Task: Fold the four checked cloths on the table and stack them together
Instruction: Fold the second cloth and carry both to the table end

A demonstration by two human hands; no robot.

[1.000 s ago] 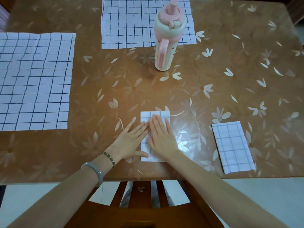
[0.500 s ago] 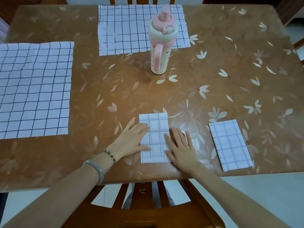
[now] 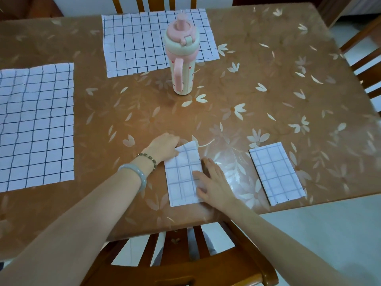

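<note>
Folded cloth (image 3: 181,178) lies just in front of me by the near edge of the table (image 3: 268,83), and both hands are on it. My left hand (image 3: 165,146) has its fingers curled at the far left corner, which stands a little off the wood, so I judge that corner pinched. My right hand (image 3: 215,182) lies flat along the right edge, fingers straight, gripping nothing. The other folded piece (image 3: 276,172) lies well apart to my right. The left open cloth (image 3: 35,126) and the far open cloth (image 3: 140,40) are not yet folded, and a pink bottle (image 3: 182,58) stands by the far one. I take this as the end of the second fold, about halfway through. Next I should lift this piece without letting its layers spring open and set it squarely on the other.
</note>
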